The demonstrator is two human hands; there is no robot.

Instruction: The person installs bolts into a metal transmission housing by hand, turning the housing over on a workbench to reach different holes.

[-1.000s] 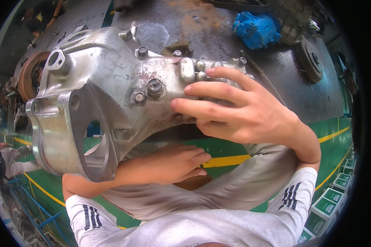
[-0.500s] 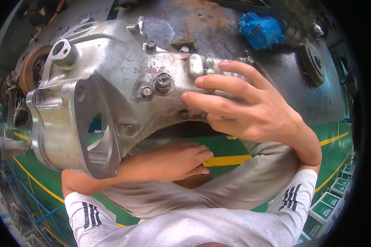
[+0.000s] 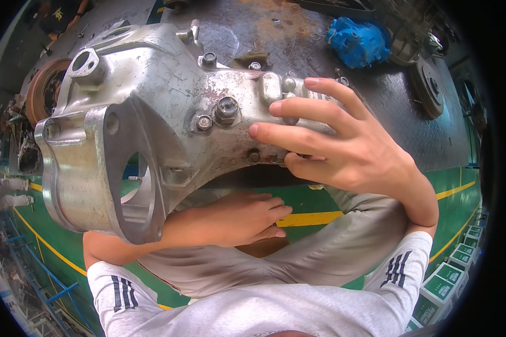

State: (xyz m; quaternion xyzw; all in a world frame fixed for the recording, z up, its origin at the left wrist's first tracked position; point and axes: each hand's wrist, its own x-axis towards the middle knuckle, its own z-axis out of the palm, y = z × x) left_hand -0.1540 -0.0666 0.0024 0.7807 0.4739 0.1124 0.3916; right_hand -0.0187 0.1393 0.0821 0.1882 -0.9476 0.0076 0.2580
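Right hand [image 3: 357, 146] — fingers [image 3: 315, 110] spread, on metal casing [image 3: 177, 92]

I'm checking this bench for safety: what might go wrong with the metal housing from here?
The metal housing's flared end appears to overhang the table, so it might tip toward the lap.

The left forearm appears to pass beneath that end, so tipping could pinch it.

The right hand lies spread over the narrow end among protruding metal fittings; a slip might scrape its fingers.
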